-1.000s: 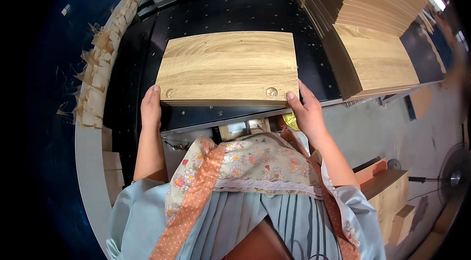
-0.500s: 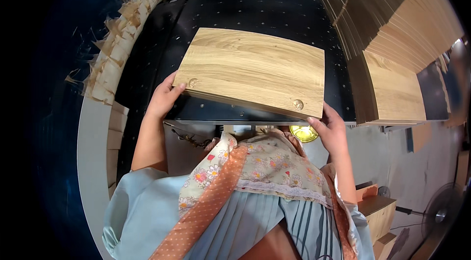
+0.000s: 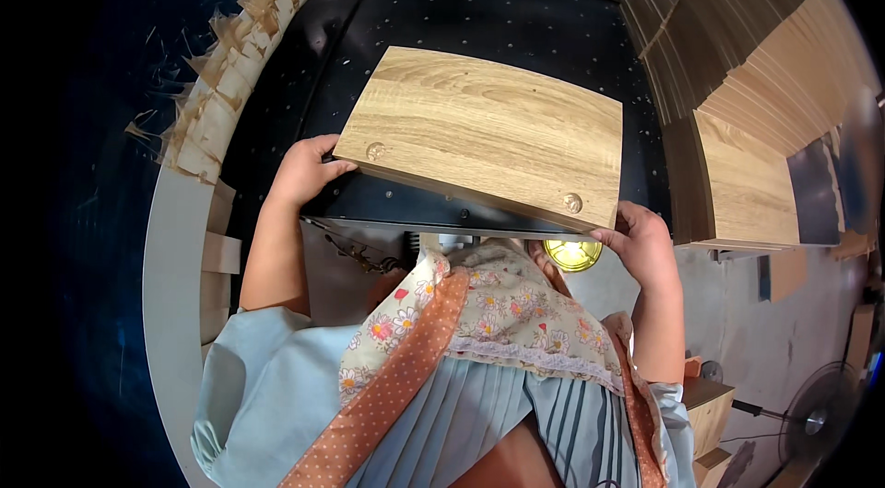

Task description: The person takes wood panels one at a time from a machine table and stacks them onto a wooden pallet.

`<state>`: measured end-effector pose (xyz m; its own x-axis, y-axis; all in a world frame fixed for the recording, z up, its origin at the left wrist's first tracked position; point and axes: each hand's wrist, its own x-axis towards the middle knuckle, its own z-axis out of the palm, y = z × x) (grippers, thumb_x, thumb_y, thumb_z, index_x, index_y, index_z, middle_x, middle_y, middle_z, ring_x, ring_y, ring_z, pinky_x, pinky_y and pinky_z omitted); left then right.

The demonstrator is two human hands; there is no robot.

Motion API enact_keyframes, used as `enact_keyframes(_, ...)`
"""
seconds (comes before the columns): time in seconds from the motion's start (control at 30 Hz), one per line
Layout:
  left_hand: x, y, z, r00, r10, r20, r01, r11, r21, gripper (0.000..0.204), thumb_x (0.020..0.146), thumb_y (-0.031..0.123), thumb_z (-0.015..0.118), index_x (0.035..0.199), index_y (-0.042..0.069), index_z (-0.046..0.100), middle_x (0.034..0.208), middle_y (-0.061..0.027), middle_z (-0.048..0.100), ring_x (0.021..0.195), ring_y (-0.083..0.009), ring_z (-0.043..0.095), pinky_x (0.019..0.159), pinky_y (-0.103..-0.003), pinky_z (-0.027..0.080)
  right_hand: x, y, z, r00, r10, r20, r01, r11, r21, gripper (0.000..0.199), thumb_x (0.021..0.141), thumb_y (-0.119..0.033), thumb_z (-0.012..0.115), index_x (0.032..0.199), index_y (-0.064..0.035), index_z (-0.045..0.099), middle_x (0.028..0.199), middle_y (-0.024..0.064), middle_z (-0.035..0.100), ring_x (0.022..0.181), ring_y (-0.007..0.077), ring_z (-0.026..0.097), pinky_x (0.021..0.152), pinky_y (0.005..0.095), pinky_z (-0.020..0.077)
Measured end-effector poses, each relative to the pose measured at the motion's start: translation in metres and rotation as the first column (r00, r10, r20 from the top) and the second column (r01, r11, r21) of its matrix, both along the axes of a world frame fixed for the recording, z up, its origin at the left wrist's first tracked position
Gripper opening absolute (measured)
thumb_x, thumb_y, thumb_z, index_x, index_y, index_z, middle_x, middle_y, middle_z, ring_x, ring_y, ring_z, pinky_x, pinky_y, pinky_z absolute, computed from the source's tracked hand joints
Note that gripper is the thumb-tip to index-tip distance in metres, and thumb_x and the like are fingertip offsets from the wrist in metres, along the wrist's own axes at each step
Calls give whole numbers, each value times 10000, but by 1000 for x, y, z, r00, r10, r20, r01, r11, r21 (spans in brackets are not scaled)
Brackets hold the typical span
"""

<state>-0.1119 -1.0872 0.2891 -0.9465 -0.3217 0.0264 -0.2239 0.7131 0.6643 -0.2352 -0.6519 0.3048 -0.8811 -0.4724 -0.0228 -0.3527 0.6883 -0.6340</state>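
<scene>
A rectangular wood-grain board (image 3: 489,124) lies at a slight angle over the black table (image 3: 442,18), its right front corner close to the table's front edge. Two round recesses mark its top near the front corners. At the left front corner, my left hand (image 3: 304,173) is closed on the board, thumb along the front edge and fingers round the side. My right hand (image 3: 643,239) pinches the right front corner, its thumb at the front edge. The fingertips under and behind the board are partly hidden. Whether it is one board or several stacked, I cannot tell.
Tall stacks of boards (image 3: 737,36) rise along the right side, with a lower wood-grain stack (image 3: 745,176) nearer me. Torn edging lines the curved left barrier (image 3: 198,129). A yellow round object (image 3: 572,254) sits below the table edge, and a fan (image 3: 815,422) stands lower right.
My left thumb has slid off the board's top to its front edge. My right hand has shifted slightly outward at its corner. The whole view has moved a little; the board stays at about the same angle.
</scene>
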Motion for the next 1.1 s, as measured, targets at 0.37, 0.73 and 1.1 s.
enact_keyframes(0.37,-16,-14,11,984,-32,178,23,998,52,278,675,7,770,934,-34,677,761,-44,671,697,-80,596,672,-238,490,-5,2,-3,997,0,75,6,997,-76,289,669,-114,792,878,16,640,787,177,639,703,279,637,630,354,482)
enact_keyframes(0.73,-16,-9,19,978,-18,206,30,998,-54,308,663,61,790,941,-16,685,759,-113,677,660,-137,615,661,-276,481,4,-4,7,999,13,-53,-9,998,68,287,696,-170,763,876,6,625,822,206,626,783,376,602,686,411,474)
enact_keyframes(1.1,-14,-18,6,981,-54,184,60,998,-25,269,700,-31,738,959,-47,669,770,-20,666,709,-49,569,667,-226,481,7,-5,1,985,31,-172,-2,986,169,299,711,-206,754,850,5,594,797,214,621,789,390,602,692,435,479)
